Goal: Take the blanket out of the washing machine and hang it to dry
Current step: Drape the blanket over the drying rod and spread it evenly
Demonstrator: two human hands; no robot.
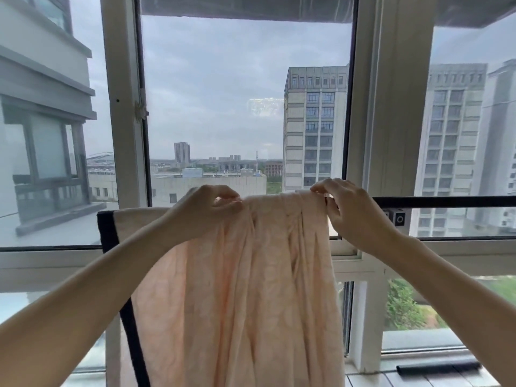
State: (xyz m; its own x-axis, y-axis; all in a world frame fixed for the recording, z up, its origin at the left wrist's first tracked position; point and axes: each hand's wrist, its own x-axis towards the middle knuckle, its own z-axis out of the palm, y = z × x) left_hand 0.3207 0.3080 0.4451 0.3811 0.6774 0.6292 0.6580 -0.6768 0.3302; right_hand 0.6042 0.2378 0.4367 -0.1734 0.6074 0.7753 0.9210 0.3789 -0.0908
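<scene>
A pale pink blanket (245, 289) hangs bunched in folds over a dark horizontal rail (446, 201) in front of the window. My left hand (206, 210) pinches the blanket's top fold at the rail on its left side. My right hand (349, 208) pinches the blanket's right top edge where it lies over the rail. The cloth drops straight down out of view at the bottom. The washing machine is not in view.
A second cloth with a dark border (111, 233) hangs on the rail left of the blanket. White window frames (125, 107) stand behind. A small clamp (398, 218) sits on the rail at right. A dark roll (438, 368) lies on the sill at lower right.
</scene>
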